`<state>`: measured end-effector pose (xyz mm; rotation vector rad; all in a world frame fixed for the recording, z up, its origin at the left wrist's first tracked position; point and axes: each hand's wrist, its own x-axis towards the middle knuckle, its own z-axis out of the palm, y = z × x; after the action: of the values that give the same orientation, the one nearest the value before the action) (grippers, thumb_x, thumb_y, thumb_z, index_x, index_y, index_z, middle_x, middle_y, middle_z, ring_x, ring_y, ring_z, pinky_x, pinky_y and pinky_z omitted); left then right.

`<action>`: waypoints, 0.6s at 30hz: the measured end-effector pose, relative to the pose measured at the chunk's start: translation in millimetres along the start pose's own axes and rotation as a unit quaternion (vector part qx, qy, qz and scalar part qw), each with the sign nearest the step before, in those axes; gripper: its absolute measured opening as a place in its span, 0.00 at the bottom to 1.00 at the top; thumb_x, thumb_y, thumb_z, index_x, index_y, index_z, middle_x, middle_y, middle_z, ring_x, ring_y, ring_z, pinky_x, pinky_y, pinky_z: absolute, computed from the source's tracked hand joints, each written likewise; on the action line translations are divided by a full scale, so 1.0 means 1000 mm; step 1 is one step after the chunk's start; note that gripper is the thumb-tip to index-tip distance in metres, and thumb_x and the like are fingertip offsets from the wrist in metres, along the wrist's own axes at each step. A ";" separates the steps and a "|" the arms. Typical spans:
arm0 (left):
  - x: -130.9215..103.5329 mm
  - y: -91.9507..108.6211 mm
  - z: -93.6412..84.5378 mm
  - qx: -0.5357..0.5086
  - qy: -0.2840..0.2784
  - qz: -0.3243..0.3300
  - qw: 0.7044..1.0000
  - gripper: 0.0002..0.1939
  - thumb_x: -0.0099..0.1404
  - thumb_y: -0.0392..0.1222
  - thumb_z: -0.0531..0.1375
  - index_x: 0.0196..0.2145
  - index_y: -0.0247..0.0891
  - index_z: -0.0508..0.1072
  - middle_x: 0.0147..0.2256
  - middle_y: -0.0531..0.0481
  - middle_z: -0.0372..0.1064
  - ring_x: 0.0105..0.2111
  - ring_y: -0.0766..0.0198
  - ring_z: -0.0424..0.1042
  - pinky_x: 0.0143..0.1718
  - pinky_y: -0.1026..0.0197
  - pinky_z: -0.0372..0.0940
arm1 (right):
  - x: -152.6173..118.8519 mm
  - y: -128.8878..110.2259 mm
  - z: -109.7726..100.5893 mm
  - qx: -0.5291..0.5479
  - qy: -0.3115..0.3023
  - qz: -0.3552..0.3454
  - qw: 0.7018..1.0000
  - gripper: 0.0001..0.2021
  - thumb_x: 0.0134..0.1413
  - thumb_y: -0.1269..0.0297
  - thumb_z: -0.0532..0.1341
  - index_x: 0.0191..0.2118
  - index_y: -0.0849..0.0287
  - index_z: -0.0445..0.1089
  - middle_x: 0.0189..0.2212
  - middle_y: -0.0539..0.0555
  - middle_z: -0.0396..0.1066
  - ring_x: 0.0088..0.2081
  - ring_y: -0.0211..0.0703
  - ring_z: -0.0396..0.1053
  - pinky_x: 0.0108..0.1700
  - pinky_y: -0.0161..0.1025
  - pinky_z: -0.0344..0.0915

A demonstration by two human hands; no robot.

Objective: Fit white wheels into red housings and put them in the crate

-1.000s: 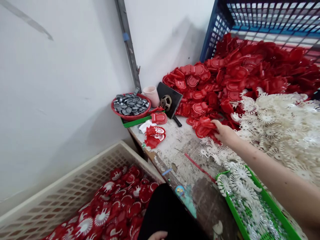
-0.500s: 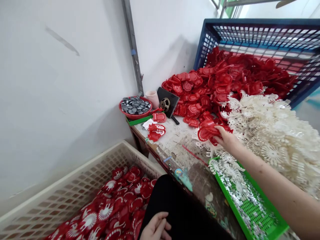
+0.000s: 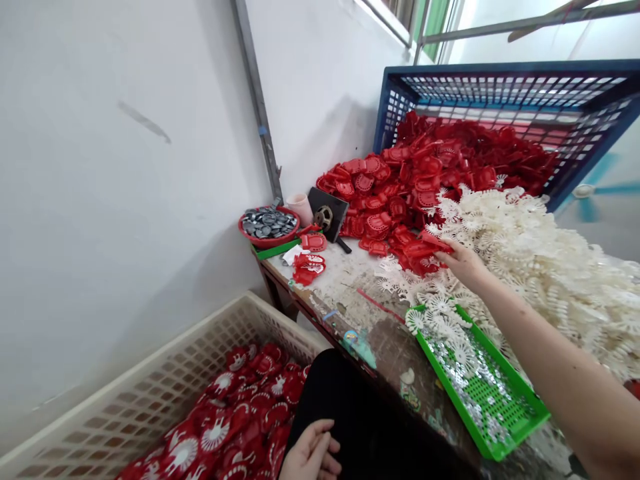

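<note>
My right hand (image 3: 463, 262) pinches a red plastic piece (image 3: 423, 248) between thumb and fingers, at the front of a heap of red plastic pieces (image 3: 425, 180). Just right of that hand spreads a pile of white fan-shaped plastic pieces (image 3: 540, 260). My left hand (image 3: 313, 450) rests on my dark-clothed leg, holding nothing, its fingers loosely bent and partly apart. A green tray (image 3: 483, 380) below my right forearm holds small shiny bits, with several white pieces over its far end.
A tipped blue crate (image 3: 500, 69) backs the red heap. On the table (image 3: 345, 287), a red bowl (image 3: 250, 233) of grey discs stands by a pink cup (image 3: 300, 208) and a black device with a wheel (image 3: 325, 217). A cream crate (image 3: 150, 373) of red-and-white pieces stands lower left.
My right hand has shifted slightly away from me with the red piece, which now lies lower against the heap. The head view has tilted up a little. My left hand stays on my leg.
</note>
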<state>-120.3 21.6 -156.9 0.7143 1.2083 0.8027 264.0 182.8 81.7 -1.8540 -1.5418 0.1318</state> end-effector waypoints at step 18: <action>-0.015 0.017 0.015 0.035 0.028 0.017 0.999 0.28 0.42 0.59 0.68 0.36 0.36 0.71 0.23 0.53 0.71 0.19 0.64 0.70 0.19 0.62 0.66 | -0.086 0.055 -0.006 0.027 0.014 0.008 1.000 0.30 0.45 0.64 0.60 0.58 0.63 0.64 0.47 0.59 0.73 0.49 0.50 0.70 0.57 0.52 0.61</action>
<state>-110.9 17.4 -132.4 0.7748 1.2820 0.8163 288.0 101.8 24.6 -1.8183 -1.4908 0.1512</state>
